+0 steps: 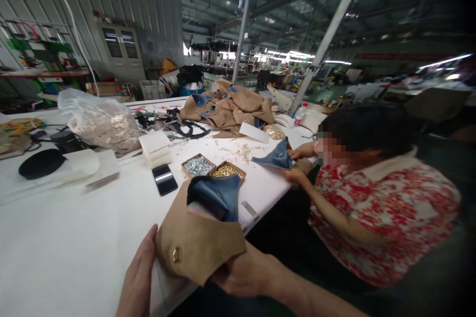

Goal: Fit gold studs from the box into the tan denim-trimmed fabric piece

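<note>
A tan suede piece with a blue leather lining and a gold stud sits over the near table edge. My left hand rests flat against its left edge, fingers stretched out. Gripping the piece from below at its right corner is my right hand. Two small trays lie just beyond, one of silver studs and one of gold studs. A black phone lies to their left.
A co-worker in a red floral shirt sits at the right, hands on another blue piece. A pile of tan pieces, a clear bag of metal parts, white foam blocks and a black pad lie on the white table.
</note>
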`<state>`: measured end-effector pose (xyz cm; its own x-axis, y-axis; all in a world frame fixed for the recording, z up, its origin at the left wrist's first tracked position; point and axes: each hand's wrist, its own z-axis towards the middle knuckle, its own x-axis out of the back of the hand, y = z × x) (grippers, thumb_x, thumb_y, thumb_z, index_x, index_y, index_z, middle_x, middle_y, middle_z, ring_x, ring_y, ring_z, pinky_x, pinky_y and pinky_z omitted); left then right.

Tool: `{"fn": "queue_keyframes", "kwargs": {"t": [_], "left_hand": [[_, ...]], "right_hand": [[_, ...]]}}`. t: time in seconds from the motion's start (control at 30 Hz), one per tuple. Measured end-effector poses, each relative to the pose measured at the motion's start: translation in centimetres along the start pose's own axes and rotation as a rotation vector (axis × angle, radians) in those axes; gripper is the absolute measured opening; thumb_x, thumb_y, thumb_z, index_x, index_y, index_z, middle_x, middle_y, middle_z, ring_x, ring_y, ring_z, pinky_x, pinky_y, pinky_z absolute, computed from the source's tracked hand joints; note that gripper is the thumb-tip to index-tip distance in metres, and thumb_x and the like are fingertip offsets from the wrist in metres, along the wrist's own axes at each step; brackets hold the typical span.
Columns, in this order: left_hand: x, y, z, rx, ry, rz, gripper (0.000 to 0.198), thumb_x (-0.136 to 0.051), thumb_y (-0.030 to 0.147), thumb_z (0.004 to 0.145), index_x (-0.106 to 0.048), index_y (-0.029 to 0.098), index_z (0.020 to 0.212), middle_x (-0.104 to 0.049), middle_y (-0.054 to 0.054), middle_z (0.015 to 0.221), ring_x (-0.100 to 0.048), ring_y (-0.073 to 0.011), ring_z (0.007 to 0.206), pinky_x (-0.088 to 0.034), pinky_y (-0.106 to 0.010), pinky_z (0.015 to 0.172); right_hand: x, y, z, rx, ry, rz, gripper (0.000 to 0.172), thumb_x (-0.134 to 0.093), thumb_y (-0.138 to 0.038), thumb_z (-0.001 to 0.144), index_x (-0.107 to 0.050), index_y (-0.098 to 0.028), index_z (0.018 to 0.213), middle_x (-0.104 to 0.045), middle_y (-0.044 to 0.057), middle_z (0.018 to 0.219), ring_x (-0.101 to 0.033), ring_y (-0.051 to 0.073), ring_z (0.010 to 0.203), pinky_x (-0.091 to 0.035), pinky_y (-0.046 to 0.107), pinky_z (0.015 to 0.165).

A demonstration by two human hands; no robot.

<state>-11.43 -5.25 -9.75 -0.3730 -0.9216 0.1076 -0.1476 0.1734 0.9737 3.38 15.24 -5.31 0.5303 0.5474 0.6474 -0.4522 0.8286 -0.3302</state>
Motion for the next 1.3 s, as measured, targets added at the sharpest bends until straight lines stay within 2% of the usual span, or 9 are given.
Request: {"fn": "queue_keyframes", "kwargs": {"t": [0.13, 0.27, 0.43, 0.67, 0.77, 0.87, 0.93, 1.1, 1.3], "left_hand": [[1.3, 0.4, -2.2, -0.149, 0.023, 0.069, 0.112, -0.016, 0.098, 0.100, -0.040, 0.020, 0.176, -0.040, -0.012, 0.179, -0.033, -0.0401, 0.167, -0.032, -0.051, 0.139], [1.6, 2.9, -5.5, -0.457, -0.004, 0.212, 0.095, -0.047, 0.089, 0.102, -0.026, 0.038, 0.180, -0.025, -0.003, 0.186, -0.035, -0.0420, 0.166, -0.026, -0.061, 0.141], [-0.6, 6.9, -5.3, -0.691, 0.103, 0.453, 0.091, -0.068, 0.062, 0.106, -0.027, 0.029, 0.180, -0.035, -0.011, 0.181, -0.037, -0.0386, 0.165, -0.030, -0.058, 0.139], [-0.7, 7.4, -2.8, -0.517, 0.149, 0.453, 0.055, -0.057, 0.056, 0.110, -0.070, 0.023, 0.151, -0.077, -0.010, 0.138, -0.073, -0.0350, 0.126, -0.058, -0.044, 0.108], [-0.3, 7.9, -3.6, -0.373, 0.184, 0.377, 0.062, -0.050, 0.071, 0.110, -0.081, 0.022, 0.130, -0.082, -0.010, 0.120, -0.074, -0.0367, 0.121, -0.060, -0.041, 0.099], [-0.4, 8.9, -5.0, -0.329, 0.263, 0.312, 0.065, -0.049, 0.074, 0.110, -0.081, 0.021, 0.128, -0.082, -0.010, 0.119, -0.070, -0.0380, 0.130, -0.056, -0.044, 0.110], [-0.5, 9.2, -5.9, -0.308, 0.313, 0.315, 0.062, -0.046, 0.070, 0.112, -0.080, 0.021, 0.133, -0.080, -0.011, 0.129, -0.065, -0.0380, 0.139, -0.045, -0.050, 0.124], [-0.8, 8.5, -6.5, -0.355, 0.408, 0.333, 0.061, -0.041, 0.062, 0.116, -0.074, 0.020, 0.144, -0.068, -0.013, 0.153, -0.050, -0.0363, 0.156, -0.031, -0.053, 0.134], [-2.2, 7.9, -6.3, -0.375, 0.327, 0.332, 0.059, -0.041, 0.060, 0.117, -0.070, 0.022, 0.151, -0.069, -0.012, 0.152, -0.055, -0.0359, 0.152, -0.042, -0.050, 0.127]], "right_hand": [[-0.5, -1.9, 3.5, 0.067, -0.023, -0.122, 0.022, -0.059, -0.018, 0.107, -0.078, -0.008, 0.112, -0.083, 0.006, 0.108, -0.079, 0.014, 0.105, -0.067, 0.020, 0.098], [-0.9, -2.4, 6.4, -0.406, -0.179, 0.439, 0.055, -0.070, -0.011, 0.098, -0.062, -0.021, 0.151, -0.072, 0.010, 0.147, -0.071, 0.023, 0.132, -0.058, 0.035, 0.121], [-1.4, -3.1, 7.8, -0.369, -0.188, 0.683, 0.059, -0.064, -0.007, 0.095, -0.063, -0.022, 0.152, -0.065, 0.011, 0.156, -0.066, 0.025, 0.138, -0.051, 0.039, 0.126], [-0.1, 2.0, 7.2, -0.368, -0.264, 0.518, 0.031, -0.077, -0.033, 0.103, -0.076, -0.021, 0.132, -0.077, 0.008, 0.133, -0.073, 0.022, 0.121, -0.059, 0.036, 0.109], [1.0, 7.5, 7.9, -0.417, -0.223, 0.109, 0.061, -0.083, -0.053, 0.098, -0.069, -0.021, 0.149, -0.065, 0.014, 0.158, -0.056, 0.030, 0.150, -0.040, 0.049, 0.133], [1.8, 12.6, 9.2, -0.487, -0.528, 0.035, 0.119, -0.089, -0.077, 0.080, -0.042, -0.020, 0.173, -0.043, 0.019, 0.178, -0.041, 0.038, 0.164, -0.032, 0.053, 0.138], [1.9, 14.6, 9.9, -0.530, -0.727, 0.066, 0.133, -0.090, -0.084, 0.073, -0.036, -0.020, 0.176, -0.050, 0.020, 0.173, -0.052, 0.040, 0.155, -0.042, 0.050, 0.131], [1.7, 15.1, 9.9, -0.554, -0.934, 0.011, 0.102, -0.080, -0.092, 0.075, -0.071, -0.021, 0.148, -0.079, 0.014, 0.132, -0.074, 0.036, 0.116, -0.054, 0.039, 0.093], [3.0, 14.7, 7.3, -0.663, -0.982, 0.189, 0.102, -0.090, -0.086, 0.068, -0.070, -0.021, 0.145, -0.076, 0.011, 0.135, -0.072, 0.031, 0.116, -0.053, 0.035, 0.093]]}}
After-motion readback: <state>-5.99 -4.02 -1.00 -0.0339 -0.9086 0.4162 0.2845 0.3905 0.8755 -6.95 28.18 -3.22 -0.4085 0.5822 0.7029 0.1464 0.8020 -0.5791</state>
